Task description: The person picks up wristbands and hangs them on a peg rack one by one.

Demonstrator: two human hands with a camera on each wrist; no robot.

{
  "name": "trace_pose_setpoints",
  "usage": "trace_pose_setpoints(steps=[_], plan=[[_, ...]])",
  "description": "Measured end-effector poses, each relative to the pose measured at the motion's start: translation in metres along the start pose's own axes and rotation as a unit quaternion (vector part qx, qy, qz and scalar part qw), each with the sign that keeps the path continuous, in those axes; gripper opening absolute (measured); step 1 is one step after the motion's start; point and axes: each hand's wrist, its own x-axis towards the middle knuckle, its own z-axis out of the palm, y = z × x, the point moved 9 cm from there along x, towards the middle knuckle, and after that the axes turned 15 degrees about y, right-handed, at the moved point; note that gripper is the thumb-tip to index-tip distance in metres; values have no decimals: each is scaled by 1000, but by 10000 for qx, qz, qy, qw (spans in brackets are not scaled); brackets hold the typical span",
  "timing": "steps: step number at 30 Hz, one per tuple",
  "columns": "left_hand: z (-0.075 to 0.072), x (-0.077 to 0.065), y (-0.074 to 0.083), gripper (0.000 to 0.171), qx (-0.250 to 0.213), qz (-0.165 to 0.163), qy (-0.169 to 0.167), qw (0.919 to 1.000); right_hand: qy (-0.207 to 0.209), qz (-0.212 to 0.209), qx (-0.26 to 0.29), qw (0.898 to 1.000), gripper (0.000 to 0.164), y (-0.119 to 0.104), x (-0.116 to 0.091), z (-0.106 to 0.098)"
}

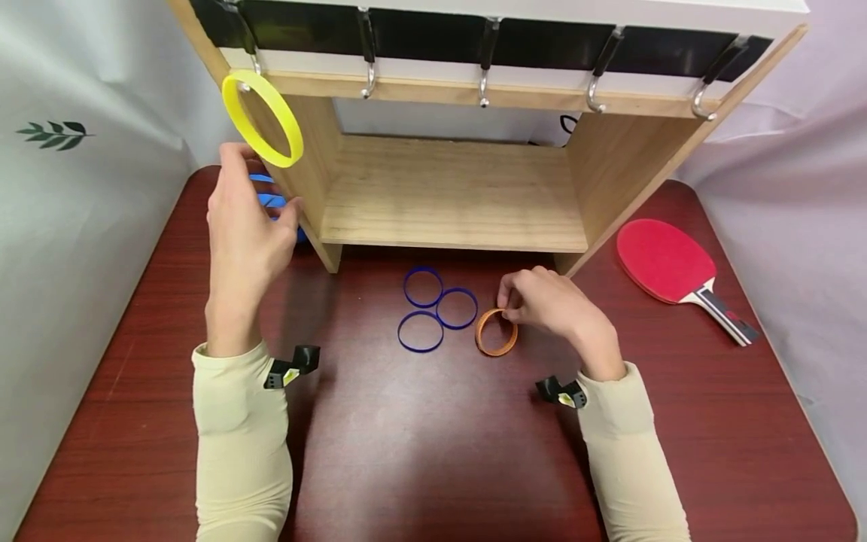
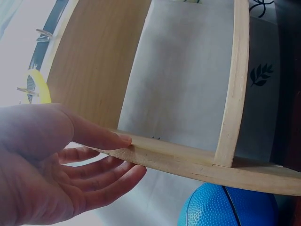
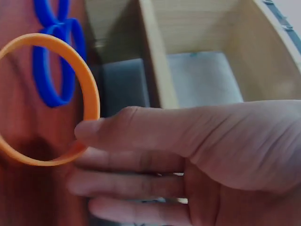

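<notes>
My right hand [image 1: 552,301] pinches an orange wristband [image 3: 94,92] between thumb and fingertips. In the head view the orange band [image 1: 497,352] is low over the table, just right of several dark blue wristbands [image 1: 421,351] that lie touching one another. My left hand [image 1: 247,226] is at the left side panel of a wooden shelf [image 1: 447,196]. In the left wrist view its thumb rests on the panel's edge [image 2: 164,153] and the other fingers lie on the outer side, holding it. Above that hand a yellow wristband [image 1: 293,139] hangs at the leftmost hook.
Several metal hooks [image 1: 484,86] line the shelf's top front edge. A blue ball [image 2: 230,207] sits outside the left panel. On the right of the dark red table [image 1: 420,452] lies a red table tennis paddle [image 1: 667,260]. Pale cloth [image 1: 88,203] hangs around the table.
</notes>
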Motion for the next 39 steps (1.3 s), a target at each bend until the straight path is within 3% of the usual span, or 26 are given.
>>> trace_pose_setpoints(steps=[5,11,18,28,39], plan=[[0,1,0,50,14,7,-6,10000,381,-322,309,9983,13,-10,-5,-23],[-1,1,0,48,-24,7,29,10000,642,-396,271,9968,11,-12,-8,-36],[-1,0,1,48,-30,63,49,10000,664,-373,-42,9971,10,-10,-5,-32],[-2,1,3,49,-112,129,114,9998,449,-165,-97,9988,10,-6,-3,-23],[-2,0,2,48,-134,138,87,9998,595,-248,-95,9979,13,-7,-4,-23]])
